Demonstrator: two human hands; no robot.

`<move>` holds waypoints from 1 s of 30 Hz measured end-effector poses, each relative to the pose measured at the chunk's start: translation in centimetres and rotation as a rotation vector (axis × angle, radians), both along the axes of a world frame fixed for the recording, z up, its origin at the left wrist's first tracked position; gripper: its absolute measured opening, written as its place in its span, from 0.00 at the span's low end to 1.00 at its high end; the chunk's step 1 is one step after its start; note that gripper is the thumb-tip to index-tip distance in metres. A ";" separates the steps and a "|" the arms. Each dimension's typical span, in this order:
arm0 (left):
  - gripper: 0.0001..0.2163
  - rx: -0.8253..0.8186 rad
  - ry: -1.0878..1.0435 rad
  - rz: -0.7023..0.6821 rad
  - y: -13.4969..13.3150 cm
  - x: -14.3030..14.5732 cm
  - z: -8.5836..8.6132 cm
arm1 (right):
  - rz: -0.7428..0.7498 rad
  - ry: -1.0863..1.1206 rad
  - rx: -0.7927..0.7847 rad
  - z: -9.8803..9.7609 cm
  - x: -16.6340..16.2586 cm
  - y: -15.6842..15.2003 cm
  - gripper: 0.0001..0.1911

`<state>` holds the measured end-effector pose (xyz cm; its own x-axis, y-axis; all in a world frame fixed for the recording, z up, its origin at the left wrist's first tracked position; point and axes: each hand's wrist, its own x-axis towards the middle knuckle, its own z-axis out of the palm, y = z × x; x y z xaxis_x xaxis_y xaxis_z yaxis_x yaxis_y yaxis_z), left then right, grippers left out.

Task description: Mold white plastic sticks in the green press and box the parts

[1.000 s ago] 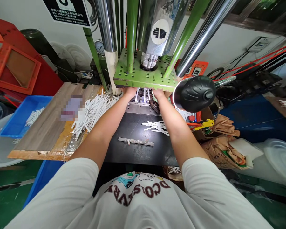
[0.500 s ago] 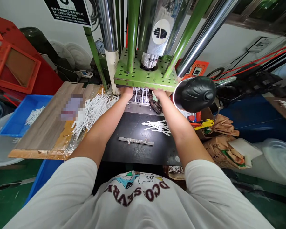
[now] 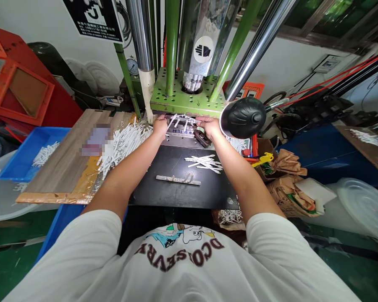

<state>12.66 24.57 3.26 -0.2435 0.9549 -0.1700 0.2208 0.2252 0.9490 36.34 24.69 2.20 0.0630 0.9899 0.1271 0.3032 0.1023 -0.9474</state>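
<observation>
Both my arms reach forward under the green press plate (image 3: 189,102). My left hand (image 3: 160,125) and my right hand (image 3: 210,125) are closed on the two ends of a row of white moulded strips (image 3: 182,121), held just above the metal mould block (image 3: 183,132). Loose white strips (image 3: 204,162) lie on the black machine table (image 3: 182,188), near a thin metal bar (image 3: 178,180). A big pile of white strips (image 3: 123,144) rests on the wooden board (image 3: 59,167) to my left.
A black lamp head (image 3: 243,117) hangs close by my right wrist. A blue bin (image 3: 22,153) with strips sits far left, brown paper bags (image 3: 290,193) and a yellow-handled tool (image 3: 262,160) lie right. Steel columns (image 3: 140,37) rise over the mould.
My hands have drawn back out from under the green plate toward me, lifting the row of white strips off the mould. The view has shifted slightly.
</observation>
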 end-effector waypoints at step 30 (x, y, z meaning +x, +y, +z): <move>0.20 0.127 0.589 -0.723 -16.3 -5.7 0.2 | 0.617 -0.452 0.126 -1.4 -3.4 -18.9 0.19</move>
